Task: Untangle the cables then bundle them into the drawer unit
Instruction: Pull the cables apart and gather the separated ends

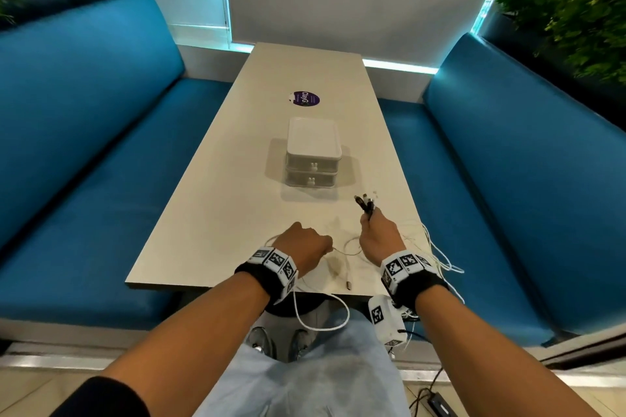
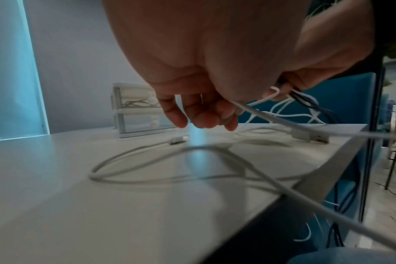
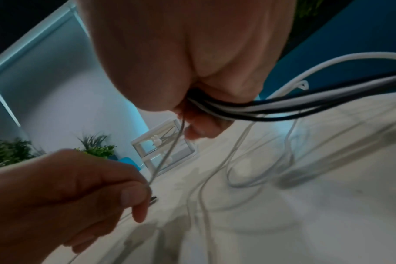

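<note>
Gripping a bundle of black and white cables [image 1: 367, 206], your right hand [image 1: 379, 237] closes its fingers around them so that the connector ends stand up above the fist, while the loose lengths trail out behind that hand and over the near table [image 1: 216, 213] edge. Your left hand [image 1: 303, 245] sits just beside the right one, its thumb and forefinger pinching a single thin white cable [image 3: 167, 153] that runs taut between the two hands; the remaining left fingers [image 2: 176, 114] hang loosely curled above the surface. Below the left hand, another white cable [image 2: 147, 160] lies in an open loop on the tabletop, with a USB plug [image 2: 312, 137] resting near the table edge on the right-hand side. The drawer unit [image 1: 313, 152] stands ahead of both hands, well apart from them, with both drawers shut and dark shapes, too unclear to identify, visible through the upper drawer front. A round purple sticker [image 1: 306, 99] lies farther beyond it.
</note>
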The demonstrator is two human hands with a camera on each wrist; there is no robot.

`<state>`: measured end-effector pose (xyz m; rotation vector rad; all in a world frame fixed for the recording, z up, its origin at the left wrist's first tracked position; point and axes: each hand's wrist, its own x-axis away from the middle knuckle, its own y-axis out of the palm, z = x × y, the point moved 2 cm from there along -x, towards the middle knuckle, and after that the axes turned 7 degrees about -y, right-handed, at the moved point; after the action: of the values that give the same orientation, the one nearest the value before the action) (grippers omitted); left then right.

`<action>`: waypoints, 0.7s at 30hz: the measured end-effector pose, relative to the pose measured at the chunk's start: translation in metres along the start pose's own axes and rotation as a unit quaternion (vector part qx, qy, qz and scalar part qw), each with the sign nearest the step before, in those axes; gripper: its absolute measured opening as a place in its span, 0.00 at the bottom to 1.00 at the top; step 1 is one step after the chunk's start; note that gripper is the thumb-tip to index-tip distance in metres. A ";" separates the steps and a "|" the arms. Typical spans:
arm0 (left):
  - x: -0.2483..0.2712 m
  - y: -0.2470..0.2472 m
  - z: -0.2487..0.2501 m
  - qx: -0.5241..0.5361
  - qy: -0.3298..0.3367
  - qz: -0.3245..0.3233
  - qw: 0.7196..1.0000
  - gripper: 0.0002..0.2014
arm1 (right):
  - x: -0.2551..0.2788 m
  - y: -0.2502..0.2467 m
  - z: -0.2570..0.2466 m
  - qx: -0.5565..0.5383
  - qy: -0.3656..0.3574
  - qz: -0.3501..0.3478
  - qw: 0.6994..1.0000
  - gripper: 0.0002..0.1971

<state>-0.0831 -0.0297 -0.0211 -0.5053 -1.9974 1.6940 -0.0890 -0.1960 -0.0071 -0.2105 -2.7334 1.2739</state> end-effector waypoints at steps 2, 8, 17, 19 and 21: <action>0.000 -0.001 0.010 -0.030 0.006 -0.002 1.000 0.14 | 0.001 0.001 -0.005 -0.034 -0.032 -0.010 0.999 0.14; -0.001 0.008 0.021 -0.021 0.033 -0.023 0.999 0.15 | 0.010 0.006 -0.021 -0.220 -0.039 -0.137 0.965 0.09; -0.001 0.003 -0.005 0.115 -0.033 -0.036 0.992 0.12 | 0.013 0.003 -0.023 0.126 -0.151 -0.151 0.969 0.16; -0.001 0.002 -0.024 0.124 -0.053 -0.030 0.990 0.11 | 0.012 -0.003 -0.010 0.206 -0.141 -0.139 0.958 0.16; 0.001 0.002 -0.042 0.137 -0.075 -0.032 0.987 0.11 | 0.011 -0.012 0.005 0.269 -0.109 -0.113 0.950 0.14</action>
<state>-0.0597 0.0055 -0.0173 -0.2220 -1.8164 1.9765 -0.1012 -0.2056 -0.0002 0.3020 -2.3482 1.9910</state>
